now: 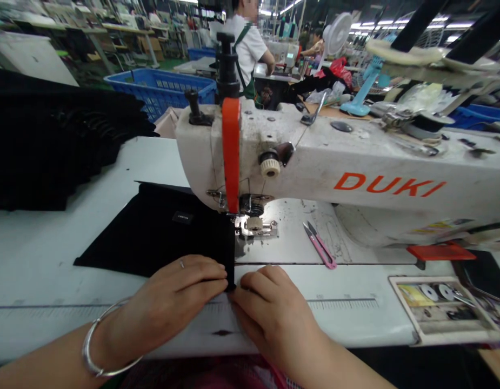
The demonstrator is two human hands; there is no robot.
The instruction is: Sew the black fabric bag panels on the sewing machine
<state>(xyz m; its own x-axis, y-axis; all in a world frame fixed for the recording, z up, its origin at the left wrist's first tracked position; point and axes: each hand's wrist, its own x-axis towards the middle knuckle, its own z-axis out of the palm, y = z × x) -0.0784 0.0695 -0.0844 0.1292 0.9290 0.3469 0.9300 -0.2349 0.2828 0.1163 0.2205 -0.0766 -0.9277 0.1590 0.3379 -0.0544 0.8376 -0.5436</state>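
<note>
A black fabric piece (152, 232) with a small label lies flat on the white table under a white DUKI sewing machine (355, 173). Its right edge runs toward the presser foot (253, 224). My left hand (180, 294), with a ring and a silver bracelet, lies on the fabric's near corner, fingers pressed together on the folded edge. My right hand (270, 308) meets it from the right, fingertips pinching the same near edge of the fabric.
Pink thread snips (320, 248) lie right of the needle. A tray of bobbins (444, 308) sits at the right front. A stack of black fabric (51, 146) is piled at left, a blue basket (160, 89) behind. Another person works beyond the machine.
</note>
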